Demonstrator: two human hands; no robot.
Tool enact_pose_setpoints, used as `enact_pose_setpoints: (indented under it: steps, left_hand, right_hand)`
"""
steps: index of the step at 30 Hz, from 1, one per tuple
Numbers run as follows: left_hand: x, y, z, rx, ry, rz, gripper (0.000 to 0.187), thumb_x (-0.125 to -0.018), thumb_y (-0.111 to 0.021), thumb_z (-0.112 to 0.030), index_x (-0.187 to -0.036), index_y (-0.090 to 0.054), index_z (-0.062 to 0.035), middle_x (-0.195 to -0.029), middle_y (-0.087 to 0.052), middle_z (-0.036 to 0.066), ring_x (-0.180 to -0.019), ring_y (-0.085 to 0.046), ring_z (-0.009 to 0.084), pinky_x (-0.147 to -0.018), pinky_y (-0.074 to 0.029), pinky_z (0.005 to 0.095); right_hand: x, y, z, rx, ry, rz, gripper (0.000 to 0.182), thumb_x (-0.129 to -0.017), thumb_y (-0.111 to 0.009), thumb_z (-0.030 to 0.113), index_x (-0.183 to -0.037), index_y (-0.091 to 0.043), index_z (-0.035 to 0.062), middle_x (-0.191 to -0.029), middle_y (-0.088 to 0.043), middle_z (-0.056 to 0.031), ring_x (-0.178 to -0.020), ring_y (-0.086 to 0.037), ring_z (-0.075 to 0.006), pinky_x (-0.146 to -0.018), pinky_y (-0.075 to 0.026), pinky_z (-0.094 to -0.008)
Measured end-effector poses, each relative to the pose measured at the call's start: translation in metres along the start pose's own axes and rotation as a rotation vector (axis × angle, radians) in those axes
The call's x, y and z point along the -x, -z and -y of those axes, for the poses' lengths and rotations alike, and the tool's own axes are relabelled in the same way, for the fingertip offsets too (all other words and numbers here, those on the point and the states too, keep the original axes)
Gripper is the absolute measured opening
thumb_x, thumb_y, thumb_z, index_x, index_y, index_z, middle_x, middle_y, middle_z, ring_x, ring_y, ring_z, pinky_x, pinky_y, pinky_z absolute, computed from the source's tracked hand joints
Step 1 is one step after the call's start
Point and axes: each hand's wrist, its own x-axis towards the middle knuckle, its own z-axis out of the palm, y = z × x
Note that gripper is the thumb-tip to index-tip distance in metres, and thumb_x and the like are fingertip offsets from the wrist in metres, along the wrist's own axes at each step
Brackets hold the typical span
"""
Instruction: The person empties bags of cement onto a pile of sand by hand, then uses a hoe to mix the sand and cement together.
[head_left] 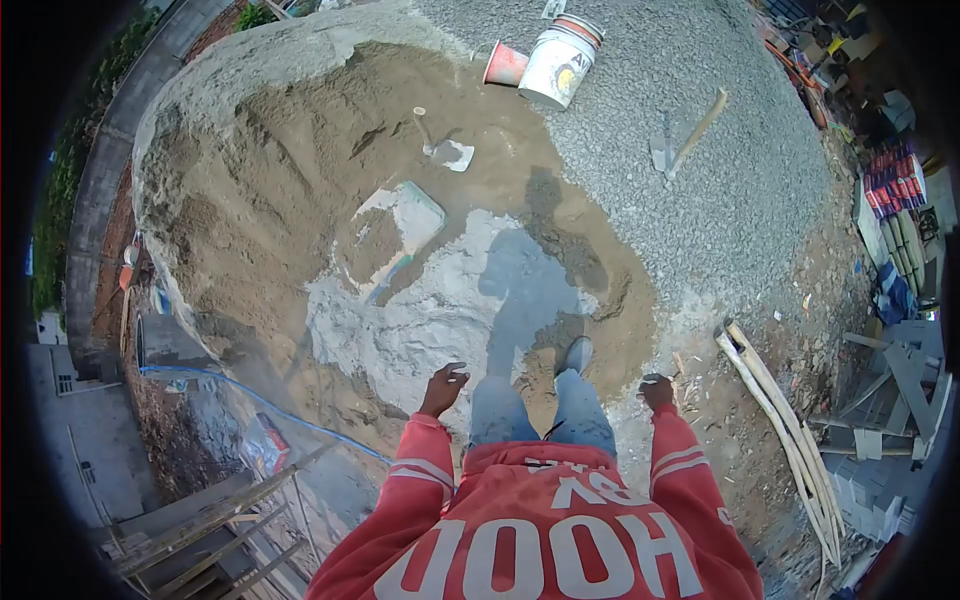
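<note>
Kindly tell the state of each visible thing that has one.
Left hand: partly curled, nothing visible inside.
Right hand: curled, nothing visible inside.
Grey powder: spread over sand.
White bucket: contents hidden.
Wooden-handled tool: unheld, on gravel.
Wooden poles: lying side by side.
Blue hose: uncoiled.

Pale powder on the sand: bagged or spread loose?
Spread loose: the pale powder forms a broad, uneven patch over the brown sand, with no bag around it.

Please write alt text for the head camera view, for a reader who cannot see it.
A left hand and right hand in red sleeves hang apart, seemingly empty, near grey powder on brown sand. Ahead are what looks like a bag, a white bucket and a shovel on gravel.
</note>
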Motion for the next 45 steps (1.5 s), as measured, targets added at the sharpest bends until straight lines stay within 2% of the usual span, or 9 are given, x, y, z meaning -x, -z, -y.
enact_pose_setpoints:
  steps: [5,9,13,17,20,24,31,38,45]
  left_hand:
    - [-0.009,-0.046,-0.086,0.066,0.029,0.008,0.043,-0.087,-0.062,-0.026,-0.122,-0.056,-0.003,-0.09,-0.069,0.015,-0.083,-0.067,0.0203,-0.073,-0.052,0.0328]
    - [-0.003,-0.078,-0.059,0.136,0.315,-0.07,0.042,-0.085,-0.062,-0.023,-0.121,-0.057,-0.0013,-0.093,-0.069,0.016,-0.083,-0.068,0.0216,-0.074,-0.053,0.0337]
    - [0.0,-0.135,0.064,0.022,0.762,-0.271,0.037,-0.079,-0.068,-0.036,-0.102,-0.069,-0.0077,-0.085,-0.071,0.013,-0.079,-0.069,0.0254,-0.076,-0.054,0.0375]
    - [-0.035,-0.147,0.046,0.005,0.857,-0.208,0.032,-0.08,-0.065,-0.038,-0.087,-0.071,-0.0076,-0.079,-0.07,0.012,-0.077,-0.068,0.026,-0.073,-0.054,0.0386]
    - [-0.124,-0.12,-0.031,0.17,0.91,-0.084,0.03,-0.084,-0.061,-0.032,-0.1,-0.069,-0.0075,-0.087,-0.07,0.012,-0.079,-0.069,0.0247,-0.069,-0.056,0.0397]
    - [-0.304,-0.04,-0.143,0.907,1.002,-0.304,0.042,-0.092,-0.051,-0.039,-0.128,-0.047,-0.017,-0.111,-0.064,0.007,-0.083,-0.065,0.0224,-0.068,-0.046,0.0376]
    - [-0.6,0.196,-0.304,1.194,0.501,-0.708,0.089,-0.08,-0.058,-0.063,-0.148,-0.009,-0.0312,-0.148,-0.026,0.02,-0.12,-0.047,0.0402,-0.092,-0.041,0.0567]
    - [-0.781,0.27,-0.224,0.351,0.651,-0.606,0.052,-0.085,-0.057,-0.041,-0.121,-0.053,-0.0029,-0.103,-0.063,0.019,-0.086,-0.064,0.0361,-0.072,-0.051,0.0515]
    - [-0.766,0.208,-0.216,1.565,0.677,-0.526,0.024,-0.09,-0.057,-0.019,-0.104,-0.053,-0.0003,-0.073,-0.057,0.007,-0.056,-0.056,0.0172,-0.044,-0.046,0.0291]
  right_hand:
    - [-0.119,0.107,0.274,-0.319,0.549,-0.095,0.02,-0.089,-0.055,0.012,-0.107,-0.058,0.0022,-0.087,-0.067,-0.0132,-0.07,-0.067,-0.0199,-0.057,-0.053,-0.0273]
    - [-0.154,0.122,0.385,-0.425,0.538,-0.088,0.018,-0.091,-0.056,0.016,-0.104,-0.057,0.0026,-0.089,-0.067,-0.0117,-0.069,-0.066,-0.0176,-0.058,-0.052,-0.0246]
    - [-0.196,0.082,0.376,-0.239,0.441,0.061,0.019,-0.091,-0.053,0.011,-0.108,-0.055,0.0018,-0.086,-0.066,-0.0109,-0.065,-0.066,-0.0181,-0.051,-0.049,-0.0245]
    - [-0.219,0.042,0.28,0.091,0.157,0.263,0.023,-0.089,-0.053,0.016,-0.109,-0.059,0.0075,-0.088,-0.068,-0.0116,-0.069,-0.069,-0.0218,-0.055,-0.054,-0.0291]
    - [-0.252,0.06,0.2,0.405,-0.049,0.43,0.029,-0.086,-0.058,0.014,-0.112,-0.058,0.0024,-0.088,-0.067,-0.0156,-0.065,-0.067,-0.0208,-0.051,-0.052,-0.0287]
    - [-0.287,0.112,0.285,0.707,-0.201,0.439,0.03,-0.086,-0.058,0.015,-0.114,-0.058,0.0034,-0.088,-0.067,-0.0144,-0.064,-0.066,-0.0198,-0.052,-0.052,-0.0296]
    - [-0.386,0.157,0.397,0.835,-0.204,0.262,0.033,-0.087,-0.057,0.018,-0.117,-0.058,0.0052,-0.088,-0.066,-0.0124,-0.063,-0.063,-0.0181,-0.054,-0.051,-0.0311]
    - [-0.438,0.038,0.707,0.304,-0.069,0.339,0.017,-0.086,-0.057,0.015,-0.1,-0.061,0.0042,-0.08,-0.065,-0.0099,-0.064,-0.063,-0.016,-0.051,-0.048,-0.0257]
    - [-0.559,-0.097,0.864,0.688,-0.156,0.5,0.019,-0.089,-0.053,0.015,-0.103,-0.061,0.0058,-0.087,-0.065,-0.0079,-0.067,-0.062,-0.0143,-0.057,-0.049,-0.025]
